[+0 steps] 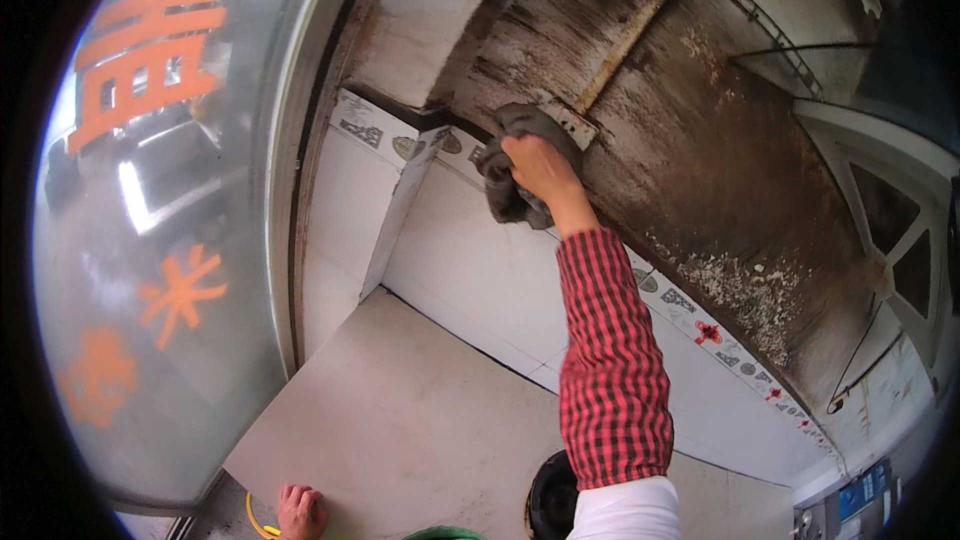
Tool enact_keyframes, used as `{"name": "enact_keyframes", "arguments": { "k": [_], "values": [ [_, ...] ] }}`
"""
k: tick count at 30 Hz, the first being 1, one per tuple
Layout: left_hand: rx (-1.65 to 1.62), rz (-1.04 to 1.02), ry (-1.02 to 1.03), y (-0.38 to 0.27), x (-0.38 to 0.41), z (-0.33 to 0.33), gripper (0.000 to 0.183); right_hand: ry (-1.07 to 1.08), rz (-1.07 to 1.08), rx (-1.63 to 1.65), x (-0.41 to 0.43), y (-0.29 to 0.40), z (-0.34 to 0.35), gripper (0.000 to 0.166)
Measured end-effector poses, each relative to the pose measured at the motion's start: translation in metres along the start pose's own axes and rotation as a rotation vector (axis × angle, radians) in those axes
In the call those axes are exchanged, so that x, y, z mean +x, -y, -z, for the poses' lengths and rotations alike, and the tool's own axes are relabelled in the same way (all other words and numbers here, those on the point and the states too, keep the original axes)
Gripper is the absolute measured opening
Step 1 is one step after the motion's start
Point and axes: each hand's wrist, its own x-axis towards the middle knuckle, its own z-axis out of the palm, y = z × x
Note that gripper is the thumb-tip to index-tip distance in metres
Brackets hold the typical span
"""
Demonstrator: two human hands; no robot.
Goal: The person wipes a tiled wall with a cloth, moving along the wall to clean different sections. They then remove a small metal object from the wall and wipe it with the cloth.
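Observation:
My right hand (541,169) is shut on a bunched dark grey cloth (529,124). It presses the cloth against the wall, where the decorated tile border (679,301) meets the stained wall (720,180) above. Right beside the cloth is the stained end plate (576,124) of a rusty metal bar (637,34). A red-and-black checked sleeve covers my right forearm. Low in the view, my left hand (302,511) rests at the edge of the pale counter (420,405). Its fingers look curled, and whatever may lie under them is hidden.
A glass panel (240,255) with orange lettering stands at the left. On the counter is a round black object (553,499), partly behind my sleeve. A green rim (444,533) and a yellow hose or cord (257,521) show at the bottom. A pale fan-like frame (877,172) is at right.

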Motion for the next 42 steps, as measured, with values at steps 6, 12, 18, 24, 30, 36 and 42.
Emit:
{"name": "enact_keyframes", "arguments": {
  "k": [6, 12, 18, 24, 30, 36, 42],
  "values": [
    [0.054, -0.019, -0.032, 0.012, -0.004, -0.003, 0.016, -0.053, -0.028, 0.045, -0.033, -0.010, -0.035, 0.009],
    [0.005, 0.018, 0.044, 0.020, -0.012, -0.004, 0.022, -0.037, -0.057, -0.149, -0.083, -0.027, -0.033, 0.017],
    [0.006, 0.050, 0.076, 0.020, -0.013, -0.003, 0.024, 0.013, -0.144, -0.251, -0.110, -0.030, -0.033, 0.026],
    [0.014, 0.016, 0.018, 0.016, -0.007, 0.004, 0.022, -0.064, -0.250, -0.157, -0.114, -0.019, -0.021, 0.018],
    [-0.026, -0.006, -0.011, 0.021, -0.009, -0.004, 0.024, -0.406, -0.509, -0.120, -0.101, -0.041, 0.008, 0.019],
    [-0.023, 0.074, 0.042, 0.015, -0.012, -0.003, 0.030, -0.340, -0.382, 0.032, -0.031, -0.074, 0.038, 0.025],
    [0.058, 0.107, 0.060, 0.010, -0.014, -0.004, 0.023, -0.275, -0.451, -0.056, -0.024, -0.026, 0.004, 0.018]
  ]
}}
